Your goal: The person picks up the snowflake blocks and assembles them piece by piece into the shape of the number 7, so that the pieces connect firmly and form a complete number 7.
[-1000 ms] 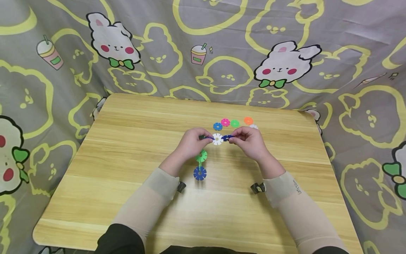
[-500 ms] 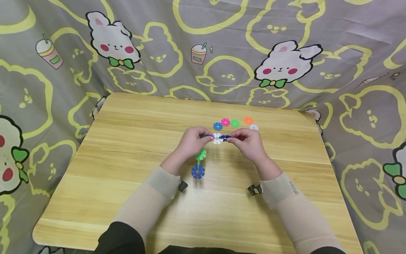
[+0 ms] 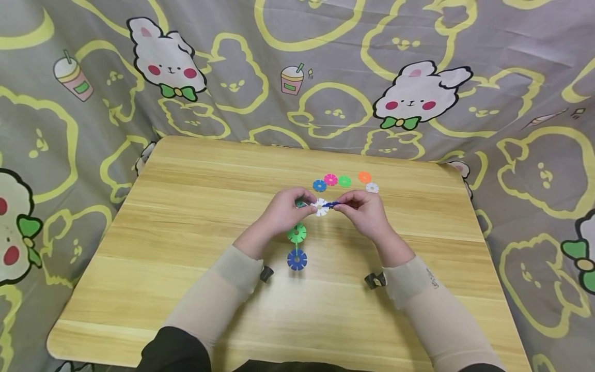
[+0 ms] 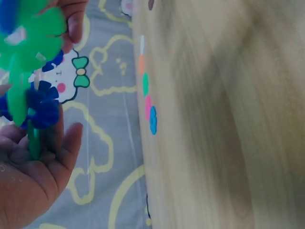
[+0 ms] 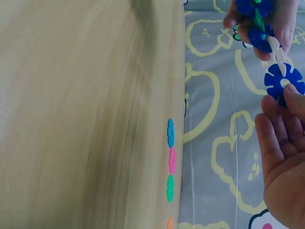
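Note:
My left hand (image 3: 287, 211) grips a chain of slotted plastic snowflake discs near its upper end. From it hang a green disc (image 3: 296, 233) and, lowest, a blue disc (image 3: 297, 260), joined through an edge-on green piece. A white disc (image 3: 320, 207) sticks out of the left fingertips towards the right. Between thumb and fingers, my right hand (image 3: 364, 209) pinches a dark blue disc (image 5: 274, 82), its edge meeting the white disc at the slots. More blue discs (image 4: 43, 107) and green discs (image 4: 47, 33) of the chain show by the left palm, partly covered by the fingers.
Loose discs lie on the wooden table (image 3: 186, 217) beyond the hands: blue (image 3: 319, 185), pink (image 3: 330, 180), green (image 3: 344, 181), orange (image 3: 364, 177) and white (image 3: 372, 187). A patterned curtain (image 3: 334, 93) stands behind the table and along both sides.
The right hand has brought its blue disc left against the white disc. The left hand has tilted a little, and the chain's hanging end swung left, then back right and nearer the body.

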{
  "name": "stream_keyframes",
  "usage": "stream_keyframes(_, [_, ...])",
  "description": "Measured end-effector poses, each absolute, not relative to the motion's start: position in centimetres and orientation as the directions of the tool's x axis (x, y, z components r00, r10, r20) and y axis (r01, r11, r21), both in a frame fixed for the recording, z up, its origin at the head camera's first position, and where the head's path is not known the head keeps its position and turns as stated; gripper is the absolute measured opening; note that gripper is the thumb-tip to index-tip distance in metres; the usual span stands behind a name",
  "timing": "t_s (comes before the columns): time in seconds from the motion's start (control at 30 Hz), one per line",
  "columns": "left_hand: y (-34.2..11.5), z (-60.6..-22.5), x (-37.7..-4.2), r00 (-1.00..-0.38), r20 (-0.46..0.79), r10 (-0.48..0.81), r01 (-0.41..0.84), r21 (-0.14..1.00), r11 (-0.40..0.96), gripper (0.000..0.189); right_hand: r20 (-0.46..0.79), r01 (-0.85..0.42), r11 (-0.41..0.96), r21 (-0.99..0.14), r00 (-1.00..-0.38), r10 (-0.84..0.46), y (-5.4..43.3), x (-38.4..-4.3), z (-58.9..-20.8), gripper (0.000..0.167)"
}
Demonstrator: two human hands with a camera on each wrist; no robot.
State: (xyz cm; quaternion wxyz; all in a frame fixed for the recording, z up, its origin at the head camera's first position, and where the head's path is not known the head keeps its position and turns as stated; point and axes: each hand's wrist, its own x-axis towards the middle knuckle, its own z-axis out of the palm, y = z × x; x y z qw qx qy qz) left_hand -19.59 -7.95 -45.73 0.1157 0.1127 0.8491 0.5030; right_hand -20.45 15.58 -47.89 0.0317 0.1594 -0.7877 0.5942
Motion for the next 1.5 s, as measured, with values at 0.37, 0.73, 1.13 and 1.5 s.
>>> stream_keyframes(0.37, [-7.7,-45.4,-19.8,-0.931,-0.09,0.354,0.1,0.869,0.485,0.016,0.239,-0.294,0.229,-0.928,-0.941,-0.24,15.5,-20.7,-48.0,0.008])
stream_keyframes(0.73, [-7.5,-45.4,-19.6,-0.927,-0.056,0.37,0.151,0.85,0.505,0.007,0.189,-0.269,0.284,-0.92,-0.941,-0.279,14.7,-20.3,-47.9,0.004])
stream_keyframes(1.13, [-8.1,-45.7,-19.9,-0.935,-0.067,0.349,0.18,0.757,0.628,0.01,0.021,-0.146,0.546,-0.825,-0.973,-0.23,17.9,-24.8,-50.5,0.019])
stream_keyframes(1.5, [-8.4,-45.8,-20.2,-0.939,-0.067,0.336,0.173,0.755,0.632,0.012,-0.09,0.033,0.722,-0.692,-0.995,-0.041,18.5,-28.2,-52.3,0.025])
